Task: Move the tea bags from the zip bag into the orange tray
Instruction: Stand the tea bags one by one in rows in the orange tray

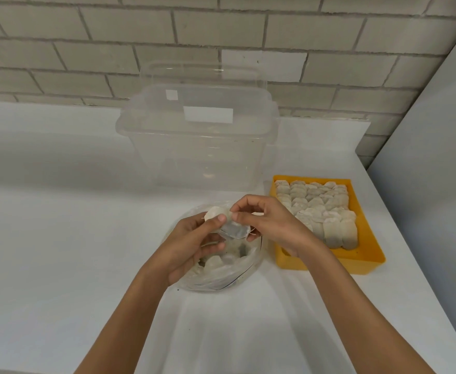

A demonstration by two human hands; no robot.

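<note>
While both hands work just above the open zip bag [221,282], the left hand [190,240] curls its thumb and fingers round a small clump of tea bags [232,230]. The right hand [266,221] pinches the same clump from the other side between thumb and fingertips. Thin strings trail from the clump. More loose tea bags [216,262] lie inside the zip bag, which sits crumpled on a white bench [59,238]. Just to the right of the zip bag stands the orange tray [356,267]. Neat overlapping rows of tea bags [316,206] cover most of its floor, leaving a bare orange strip at its near end. Behind the zip bag stands a large clear plastic tub [194,157] bearing white labels, and further behind rises a pale brick wall [86,49].
</note>
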